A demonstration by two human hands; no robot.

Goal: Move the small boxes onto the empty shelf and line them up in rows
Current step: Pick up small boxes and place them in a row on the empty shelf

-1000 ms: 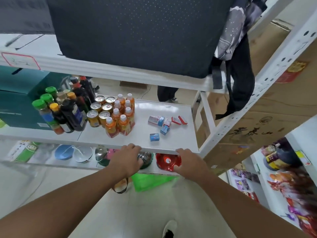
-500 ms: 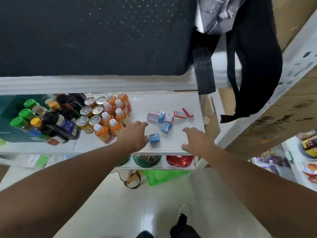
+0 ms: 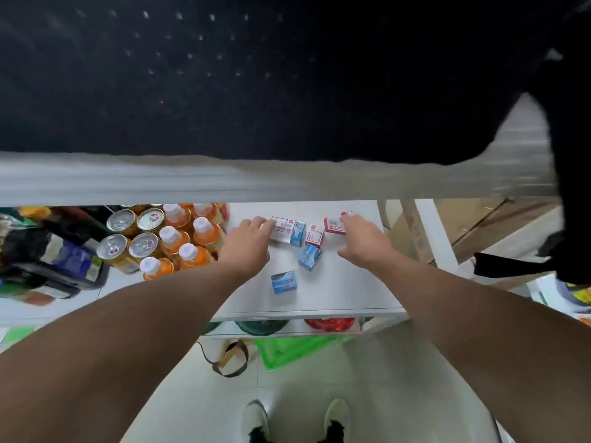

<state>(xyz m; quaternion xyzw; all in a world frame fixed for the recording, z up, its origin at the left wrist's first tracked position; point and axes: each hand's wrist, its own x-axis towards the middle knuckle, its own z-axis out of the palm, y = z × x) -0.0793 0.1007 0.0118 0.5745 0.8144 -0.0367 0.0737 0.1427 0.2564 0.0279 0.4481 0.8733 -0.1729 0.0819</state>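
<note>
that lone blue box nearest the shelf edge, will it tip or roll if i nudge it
The blue box looks like a small carton with flat faces, so it should slide, not roll. It seems light for its size, so a nudge may spin or topple it. It stands near the shelf front, so a push toward you risks dropping it.

Bare forearms (sleeveless), white shoes (image 3: 336,416).

white metal shelving (image 3: 319,310) over a pale tiled floor (image 3: 179,394), cardboard (image 3: 479,219) at right
</note>
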